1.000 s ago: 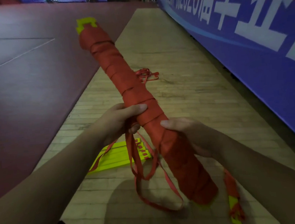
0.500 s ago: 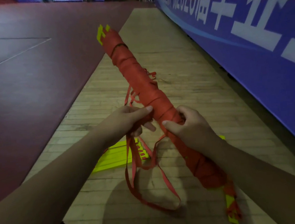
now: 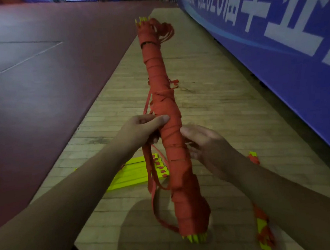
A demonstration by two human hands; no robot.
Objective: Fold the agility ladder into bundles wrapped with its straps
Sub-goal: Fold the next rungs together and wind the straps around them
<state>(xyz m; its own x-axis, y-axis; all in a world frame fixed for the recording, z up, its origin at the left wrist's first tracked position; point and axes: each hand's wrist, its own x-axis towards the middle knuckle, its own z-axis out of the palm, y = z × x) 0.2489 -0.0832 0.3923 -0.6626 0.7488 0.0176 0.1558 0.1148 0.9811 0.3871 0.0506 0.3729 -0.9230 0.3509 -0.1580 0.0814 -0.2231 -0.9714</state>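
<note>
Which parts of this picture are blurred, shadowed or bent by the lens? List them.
Head view: dim light, right hand smeared by motion, wrapped bundle fairly sharp. Head view: a soft shadow lies on the wooden floor. Head view: the lens curves the blue banner.

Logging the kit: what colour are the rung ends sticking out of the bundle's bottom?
The rung ends are bright yellow; head view.

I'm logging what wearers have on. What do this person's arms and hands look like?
The left hand and right hand are bare: no gloves, and no ring shows, though the right one is blurred. The left forearm and right forearm are uncovered to the frame edge; no sleeve, watch or band is in view.
</note>
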